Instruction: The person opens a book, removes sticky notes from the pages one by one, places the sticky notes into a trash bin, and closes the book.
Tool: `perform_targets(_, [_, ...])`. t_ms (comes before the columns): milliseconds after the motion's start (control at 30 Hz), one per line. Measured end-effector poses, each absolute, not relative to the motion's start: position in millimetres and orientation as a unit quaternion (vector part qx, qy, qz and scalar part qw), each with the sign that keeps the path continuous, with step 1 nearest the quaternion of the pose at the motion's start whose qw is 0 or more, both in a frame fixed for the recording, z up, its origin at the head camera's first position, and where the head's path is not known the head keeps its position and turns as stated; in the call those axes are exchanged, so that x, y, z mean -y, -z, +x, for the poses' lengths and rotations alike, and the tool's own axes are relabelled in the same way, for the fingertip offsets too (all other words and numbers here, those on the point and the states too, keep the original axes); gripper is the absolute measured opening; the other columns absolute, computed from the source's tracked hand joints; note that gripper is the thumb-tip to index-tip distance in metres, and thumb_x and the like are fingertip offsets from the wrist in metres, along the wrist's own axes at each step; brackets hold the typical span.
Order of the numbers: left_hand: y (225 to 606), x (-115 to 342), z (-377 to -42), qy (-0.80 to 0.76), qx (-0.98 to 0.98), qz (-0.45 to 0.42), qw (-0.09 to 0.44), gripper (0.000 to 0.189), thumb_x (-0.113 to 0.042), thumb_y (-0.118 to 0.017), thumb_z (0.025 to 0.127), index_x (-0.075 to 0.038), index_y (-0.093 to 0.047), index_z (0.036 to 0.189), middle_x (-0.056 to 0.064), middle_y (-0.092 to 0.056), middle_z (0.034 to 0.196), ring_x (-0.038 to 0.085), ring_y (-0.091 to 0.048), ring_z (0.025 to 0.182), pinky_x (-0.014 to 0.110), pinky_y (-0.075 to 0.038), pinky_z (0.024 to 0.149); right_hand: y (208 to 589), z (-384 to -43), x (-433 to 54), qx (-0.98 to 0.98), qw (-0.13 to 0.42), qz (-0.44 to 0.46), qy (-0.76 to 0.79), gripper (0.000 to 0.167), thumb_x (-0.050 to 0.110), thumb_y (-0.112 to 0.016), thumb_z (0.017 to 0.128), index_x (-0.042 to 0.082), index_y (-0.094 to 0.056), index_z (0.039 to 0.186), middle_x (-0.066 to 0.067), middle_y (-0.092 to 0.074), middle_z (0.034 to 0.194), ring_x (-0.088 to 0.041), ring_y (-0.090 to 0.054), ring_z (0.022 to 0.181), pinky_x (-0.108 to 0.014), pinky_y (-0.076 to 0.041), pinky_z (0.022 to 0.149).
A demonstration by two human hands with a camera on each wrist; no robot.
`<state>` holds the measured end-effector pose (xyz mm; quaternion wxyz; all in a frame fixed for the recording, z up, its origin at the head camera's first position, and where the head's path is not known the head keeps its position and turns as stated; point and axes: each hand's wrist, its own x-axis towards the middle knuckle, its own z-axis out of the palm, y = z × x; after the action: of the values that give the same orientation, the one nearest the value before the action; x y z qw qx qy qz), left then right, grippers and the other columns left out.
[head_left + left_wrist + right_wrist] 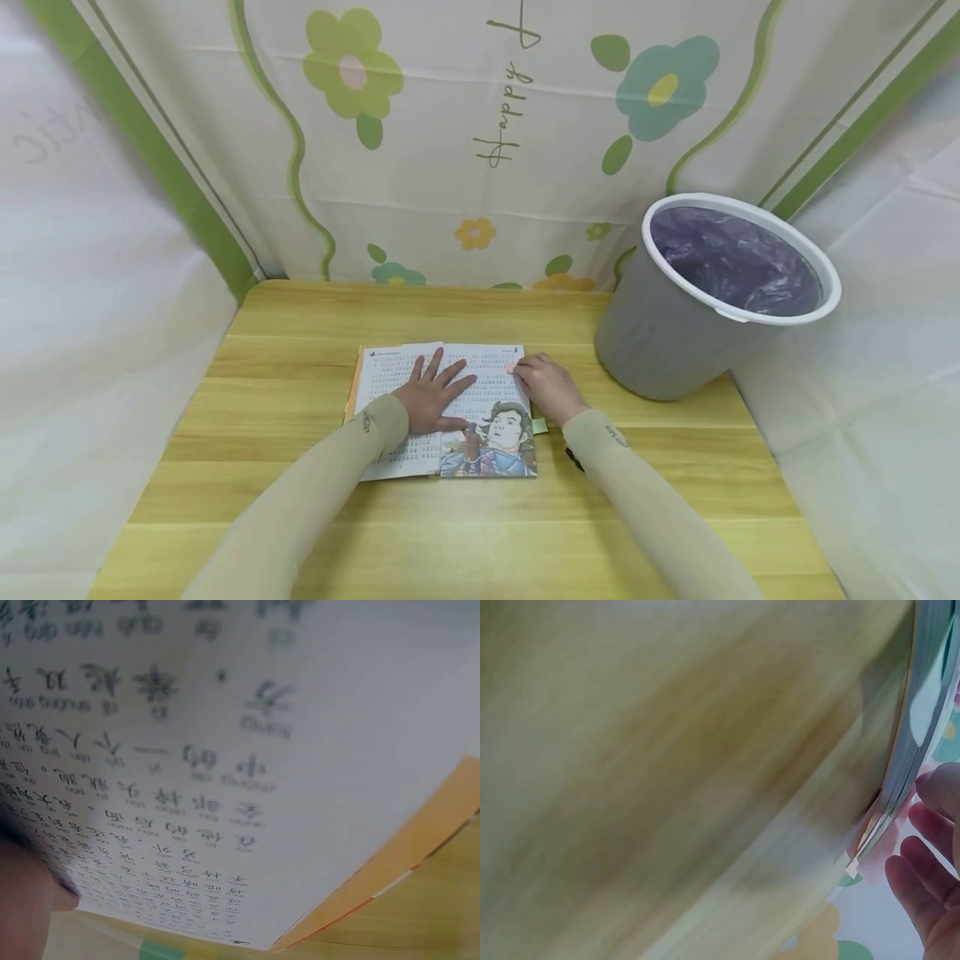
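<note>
An open book (pixel 487 387) with printed text lies on the table, a coloured drawing of a person (pixel 504 446) filling the lower part of its right page. My left hand (pixel 427 404) presses flat across the pages, fingers spread. At the right page's upper outer edge, my right hand (pixel 551 387) pinches a small pink sticky tab (pixel 512 367). Lower on that edge a pale green tab (pixel 539 426) sticks out. The right wrist view has the right fingers (pixel 915 900) beside the book's page edges (pixel 900 761). In the left wrist view, an orange cover (pixel 442 832) shows beneath the page.
A grey bin (pixel 675 333) with a white rim and purple liner stands at the table's back right. The wood-grain table (pixel 300 317) meets a flower-printed curtain (pixel 450 183) at the back. White cloth (pixel 97 333) hangs at both sides.
</note>
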<state>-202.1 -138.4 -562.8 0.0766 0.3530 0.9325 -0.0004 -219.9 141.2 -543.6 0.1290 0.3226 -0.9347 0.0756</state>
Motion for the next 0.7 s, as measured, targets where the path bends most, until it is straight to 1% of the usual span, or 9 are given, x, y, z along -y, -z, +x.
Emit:
perform_targets(167, [557, 138, -200, -0.003, -0.932, 0.351, 0.089, 0.09, -0.081, -0.028, 0.089, -0.029, -0.012, 0.161, 0.005, -0.001, 0.167, 0.045, 0.007, 0.148, 0.067, 0.0, 0.113, 544, -221, -145, 0.941, 0.105, 0.318, -0.051, 0.023, 0.006, -0.07, 0.091, 0.008, -0.074, 0.114, -0.007, -0.069, 0.119, -0.023, -0.06, 0.109, -0.033, -0.052, 0.093])
perform_targets(300, [556, 139, -200, -0.006, -0.932, 0.352, 0.09, 0.089, -0.079, -0.029, 0.09, -0.028, -0.013, 0.161, 0.006, -0.003, 0.167, 0.045, 0.006, 0.148, 0.067, -0.001, 0.113, 545, -223, -151, 0.945, 0.093, 0.311, -0.038, 0.025, 0.005, -0.067, 0.093, 0.01, -0.073, 0.117, -0.006, -0.067, 0.121, -0.023, -0.059, 0.111, -0.033, -0.052, 0.093])
perform_targets(400, [556, 139, -200, -0.001, -0.932, 0.351, 0.09, 0.089, -0.08, -0.028, 0.09, -0.028, -0.012, 0.161, 0.005, -0.002, 0.167, 0.045, 0.006, 0.148, 0.067, -0.001, 0.114, 545, -224, -155, 0.946, 0.091, 0.307, -0.039, 0.027, 0.005, -0.069, 0.092, 0.012, -0.072, 0.118, -0.005, -0.067, 0.121, -0.022, -0.059, 0.111, -0.033, -0.053, 0.091])
perform_targets(533, [558, 139, -201, 0.001, -0.932, 0.349, 0.093, 0.09, -0.081, -0.026, 0.089, -0.03, -0.01, 0.161, 0.004, 0.0, 0.167, 0.044, 0.009, 0.148, 0.066, 0.001, 0.114, 544, -225, -159, 0.945, 0.098, 0.312, -0.035, 0.028, 0.007, -0.074, 0.089, 0.012, -0.073, 0.117, -0.005, -0.068, 0.118, -0.023, -0.061, 0.108, -0.034, -0.054, 0.091])
perform_targets(700, [559, 139, -202, 0.004, -0.932, 0.35, 0.088, 0.09, -0.082, -0.026, 0.088, -0.031, -0.01, 0.161, 0.004, 0.0, 0.167, 0.044, 0.009, 0.148, 0.066, 0.001, 0.114, 545, -228, -162, 0.942, 0.109, 0.316, -0.012, 0.025, 0.011, -0.074, 0.089, 0.013, -0.074, 0.115, -0.004, -0.07, 0.113, -0.023, -0.063, 0.106, -0.034, -0.053, 0.092])
